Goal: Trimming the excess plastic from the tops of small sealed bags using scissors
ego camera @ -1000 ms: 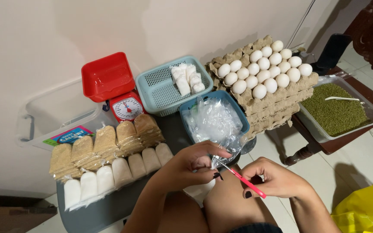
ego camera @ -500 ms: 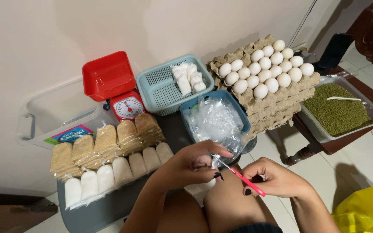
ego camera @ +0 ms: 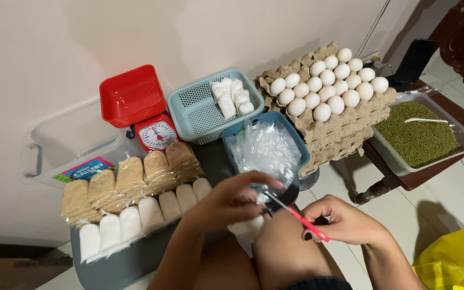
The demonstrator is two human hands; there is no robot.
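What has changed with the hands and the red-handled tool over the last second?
Very little. The left hand stays pinched on the small white bag, fingers shifting slightly. The right hand still holds the red-handled tool against the bag's top. Egg trays, baskets and packets have not moved.

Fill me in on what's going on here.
A seated person's left hand pinches the top of a small clear bag of white powder, while the right hand holds a pink tool against it. Ahead lie rows of filled packets, a blue basket of empty bags and stacked egg trays.
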